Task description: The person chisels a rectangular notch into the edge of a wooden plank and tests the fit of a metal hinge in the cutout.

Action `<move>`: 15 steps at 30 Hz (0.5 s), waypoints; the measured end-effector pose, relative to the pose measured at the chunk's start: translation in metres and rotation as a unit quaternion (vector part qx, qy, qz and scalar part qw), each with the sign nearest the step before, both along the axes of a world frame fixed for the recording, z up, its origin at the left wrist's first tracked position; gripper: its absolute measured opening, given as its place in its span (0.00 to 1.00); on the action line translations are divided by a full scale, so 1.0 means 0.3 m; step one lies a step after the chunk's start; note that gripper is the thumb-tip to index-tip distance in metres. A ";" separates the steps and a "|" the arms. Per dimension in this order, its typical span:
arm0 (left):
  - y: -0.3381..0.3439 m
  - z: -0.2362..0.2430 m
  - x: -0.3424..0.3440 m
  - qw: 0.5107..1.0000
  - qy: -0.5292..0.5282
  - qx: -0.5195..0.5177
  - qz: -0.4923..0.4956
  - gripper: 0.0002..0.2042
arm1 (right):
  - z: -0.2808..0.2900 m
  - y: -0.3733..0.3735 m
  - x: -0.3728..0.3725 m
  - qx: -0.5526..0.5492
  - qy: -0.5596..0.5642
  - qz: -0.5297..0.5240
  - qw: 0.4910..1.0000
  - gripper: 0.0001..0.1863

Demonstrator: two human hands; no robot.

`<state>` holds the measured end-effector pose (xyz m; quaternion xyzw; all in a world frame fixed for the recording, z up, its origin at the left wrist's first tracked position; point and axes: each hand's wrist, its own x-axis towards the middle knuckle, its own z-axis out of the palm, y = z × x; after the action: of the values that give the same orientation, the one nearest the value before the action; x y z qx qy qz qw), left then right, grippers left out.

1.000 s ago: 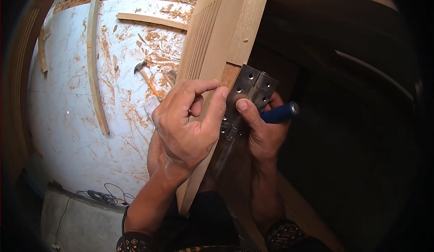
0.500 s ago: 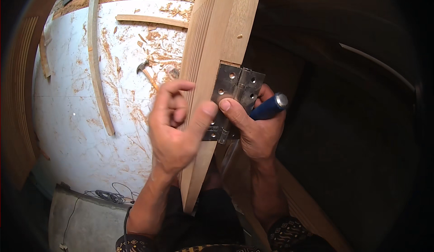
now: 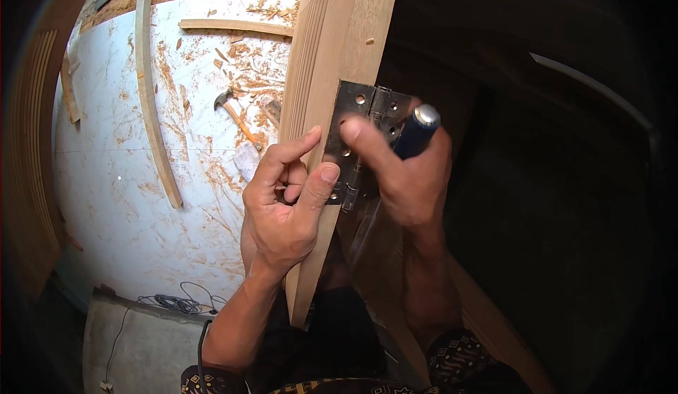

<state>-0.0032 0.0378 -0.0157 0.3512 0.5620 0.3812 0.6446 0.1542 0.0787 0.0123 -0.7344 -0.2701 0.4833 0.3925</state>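
A dark metal butt hinge lies on the narrow edge of a long wooden door piece. One leaf rests on the wood, its top close against a cut line; the other sticks out past the right side. My left hand is closed at the lower left, its thumb pressing the hinge and its index finger against the grooved face. My right hand wraps a blue-handled chisel with a metal cap; its blade is hidden. The right thumb lies over the upper leaf, and the other right fingers are mostly hidden.
A claw hammer lies left of the wood on a white sheet strewn with shavings. Wood strips lie there too. A grooved panel stands far left. Coiled black cable sits beside a grey concrete slab.
My left hand has come down onto the wood, its thumb now pressing the hinge low. My right thumb has shifted up, and the chisel handle has tilted more upright. A gap above the hinge has narrowed.
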 end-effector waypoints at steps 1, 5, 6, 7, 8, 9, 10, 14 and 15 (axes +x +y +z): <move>-0.005 0.005 0.009 1.000 0.005 0.001 0.004 0.19 | 0.001 0.034 0.007 0.002 -0.028 -0.012 1.000 0.15; -0.014 0.011 0.032 1.000 0.023 0.003 0.018 0.19 | 0.032 0.106 0.027 -0.037 -0.132 0.045 0.990 0.19; -0.018 0.013 0.032 0.999 0.026 -0.001 0.020 0.19 | 0.029 0.095 0.022 -0.027 -0.133 0.042 0.990 0.20; -0.021 0.006 0.030 0.999 0.023 0.011 0.023 0.19 | 0.031 0.101 0.023 -0.031 -0.134 0.057 0.989 0.20; -0.024 -0.008 0.028 0.999 0.020 0.024 0.026 0.19 | 0.035 0.110 0.029 -0.035 -0.135 0.072 0.988 0.21; -0.025 -0.018 0.029 0.999 0.016 0.038 0.029 0.19 | 0.039 0.117 0.032 -0.038 -0.138 0.087 0.986 0.21; -0.026 -0.023 0.028 0.999 0.012 0.037 0.033 0.19 | 0.040 0.118 0.031 -0.035 -0.132 0.087 0.987 0.21; -0.021 -0.007 0.039 0.999 -0.008 0.030 0.039 0.19 | 0.030 0.108 0.038 -0.009 -0.122 0.093 0.988 0.20; -0.023 -0.004 0.040 0.999 -0.010 0.026 0.039 0.19 | 0.024 0.104 0.040 0.000 -0.120 0.097 0.988 0.20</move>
<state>0.0089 0.0310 -0.0168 0.3417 0.5584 0.4240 0.6258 0.1662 0.1100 0.0196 -0.7572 -0.3858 0.4274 0.3085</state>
